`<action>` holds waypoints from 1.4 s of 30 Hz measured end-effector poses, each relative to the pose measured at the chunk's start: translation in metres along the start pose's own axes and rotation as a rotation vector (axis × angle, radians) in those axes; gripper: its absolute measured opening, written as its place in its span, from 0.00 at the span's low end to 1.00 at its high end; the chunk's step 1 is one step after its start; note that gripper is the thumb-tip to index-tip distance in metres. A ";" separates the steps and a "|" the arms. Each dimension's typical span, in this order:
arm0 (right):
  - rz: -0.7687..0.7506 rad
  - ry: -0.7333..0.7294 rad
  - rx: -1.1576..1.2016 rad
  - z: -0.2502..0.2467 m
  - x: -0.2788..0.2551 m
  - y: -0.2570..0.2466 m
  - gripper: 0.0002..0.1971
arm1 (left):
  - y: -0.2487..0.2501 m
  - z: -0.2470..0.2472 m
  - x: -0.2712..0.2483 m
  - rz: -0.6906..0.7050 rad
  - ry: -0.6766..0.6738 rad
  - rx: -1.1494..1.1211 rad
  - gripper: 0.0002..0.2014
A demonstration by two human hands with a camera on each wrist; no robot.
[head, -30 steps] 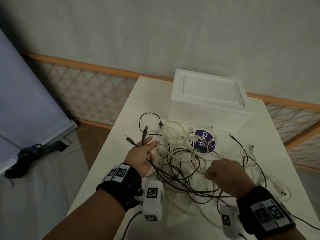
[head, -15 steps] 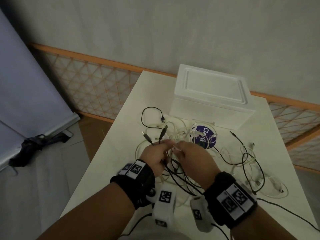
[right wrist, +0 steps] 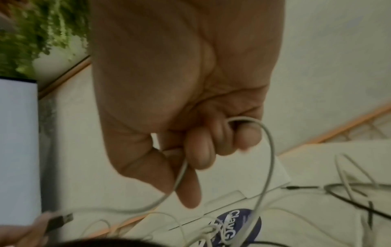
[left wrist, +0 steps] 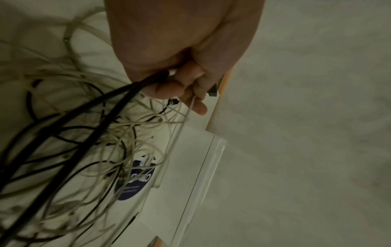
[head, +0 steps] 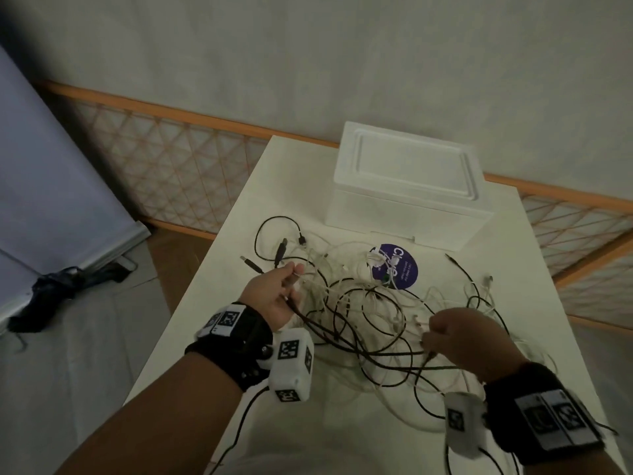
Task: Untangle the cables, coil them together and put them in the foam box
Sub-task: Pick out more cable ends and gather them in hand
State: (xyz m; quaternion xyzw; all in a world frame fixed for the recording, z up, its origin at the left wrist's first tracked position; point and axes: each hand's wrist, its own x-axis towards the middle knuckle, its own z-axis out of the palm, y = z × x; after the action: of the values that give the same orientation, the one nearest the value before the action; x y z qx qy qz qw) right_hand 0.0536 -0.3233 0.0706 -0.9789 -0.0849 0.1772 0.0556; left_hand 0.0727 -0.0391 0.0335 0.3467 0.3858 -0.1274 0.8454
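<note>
Both hands grip thin round cables (head: 359,317): left hand (head: 274,296) pinches black plug ends pointing away, right hand (head: 459,337) curls around a white one.

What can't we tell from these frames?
- Foam box contents: head view, lid shut.
- Which cable end the right hand holds: fingers cover it.
- Cable count: tangle overlaps, wrist views blurred.
- Sticker small print: too small.

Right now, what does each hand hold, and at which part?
The left hand grips several black cables near their plug ends, plus a white one. The right hand holds a white cable along its length, looped through its fingers.
</note>
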 end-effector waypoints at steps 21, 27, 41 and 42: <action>-0.090 0.002 0.069 -0.007 -0.010 0.001 0.10 | 0.020 0.001 0.011 0.022 0.038 0.104 0.11; -0.091 0.312 0.043 -0.011 0.006 -0.017 0.16 | -0.014 0.022 0.003 0.045 -0.104 0.211 0.01; -0.300 -0.007 0.141 0.003 -0.001 -0.049 0.11 | 0.011 0.020 0.012 -0.012 -0.060 -0.021 0.08; -0.234 -0.002 0.122 0.000 -0.001 -0.038 0.14 | 0.015 0.017 0.015 -0.004 -0.046 -0.032 0.08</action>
State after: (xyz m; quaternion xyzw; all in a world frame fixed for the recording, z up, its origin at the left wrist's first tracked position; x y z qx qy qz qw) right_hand 0.0470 -0.2866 0.0762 -0.9570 -0.1876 0.1753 0.1353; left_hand 0.0995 -0.0390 0.0381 0.3292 0.3688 -0.1309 0.8593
